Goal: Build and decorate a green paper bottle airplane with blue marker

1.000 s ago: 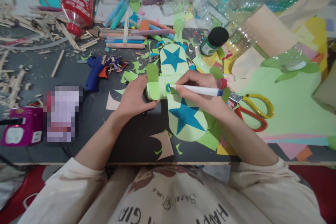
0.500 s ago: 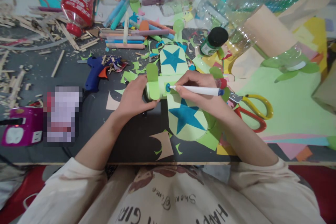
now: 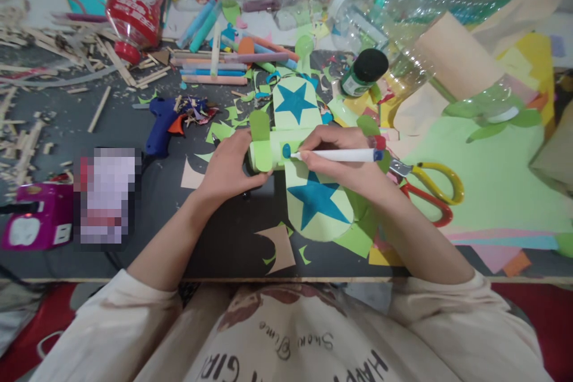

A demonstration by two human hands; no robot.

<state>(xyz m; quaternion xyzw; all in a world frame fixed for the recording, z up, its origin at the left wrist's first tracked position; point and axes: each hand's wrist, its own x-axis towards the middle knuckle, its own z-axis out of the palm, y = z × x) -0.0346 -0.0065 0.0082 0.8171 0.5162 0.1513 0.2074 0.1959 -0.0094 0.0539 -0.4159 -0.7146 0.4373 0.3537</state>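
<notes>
A pale green paper airplane (image 3: 277, 142) lies on the dark table, with a tube body and a brighter green tail strip (image 3: 260, 142). Blue stars mark its upper wing (image 3: 282, 114) and lower wing (image 3: 295, 224). My left hand (image 3: 228, 164) is closed around the tail end, thumb below and fingers above; some fingertips are hidden. Between the thumb and fingers of my right hand (image 3: 333, 142) is a white marker pen (image 3: 351, 156) with a blue end. Its tip sits at the lower right of a solid blue spot (image 3: 286, 150) on the tube; contact is hard to tell.
Scissors (image 3: 436, 191) and a dark, black-capped jar (image 3: 364, 73) stand to the right among paper sheets. On the left are a blue glue gun (image 3: 161, 125), a phone (image 3: 110, 194) and a purple box (image 3: 40, 215). Markers (image 3: 215, 71), wood sticks and plastic bottles fill the back.
The marker tip has shifted slightly down and right, off the middle of the blue spot. The spot now looks evenly filled. My left hand and the airplane have stayed put.
</notes>
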